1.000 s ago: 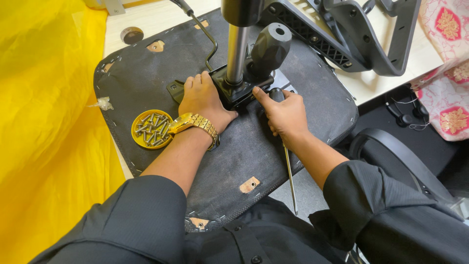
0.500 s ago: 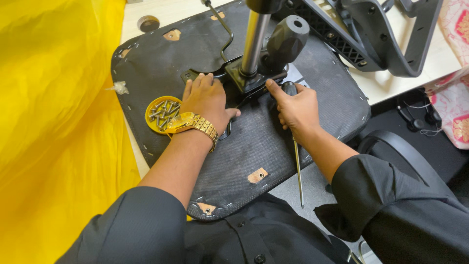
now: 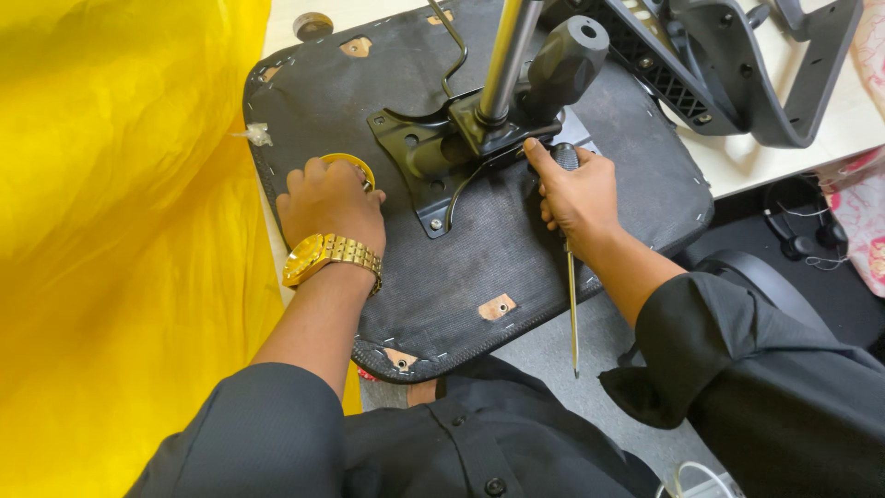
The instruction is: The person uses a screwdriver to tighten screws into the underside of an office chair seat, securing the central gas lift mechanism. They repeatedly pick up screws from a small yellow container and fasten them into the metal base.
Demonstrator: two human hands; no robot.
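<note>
**Right hand grips a screwdriver; left hand covers a yellow dish**

The right hand (image 3: 576, 189) is clenched round a screwdriver (image 3: 572, 304), its shaft pointing down past the wrist, off the seat edge. Just left of that grip sits the black metal bracket (image 3: 419, 157) with its steel column (image 3: 505, 55), on the upturned chair seat (image 3: 516, 267). Further left, the left hand (image 3: 332, 198) rests curled over a yellow dish (image 3: 355, 163); what it grasps cannot be told.

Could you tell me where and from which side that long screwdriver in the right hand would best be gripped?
Probably at its dark handle, tucked in the right hand beside the metal bracket. The thin shaft points back toward the person, past the seat edge, so come from the right, clear of the chrome post.
</note>
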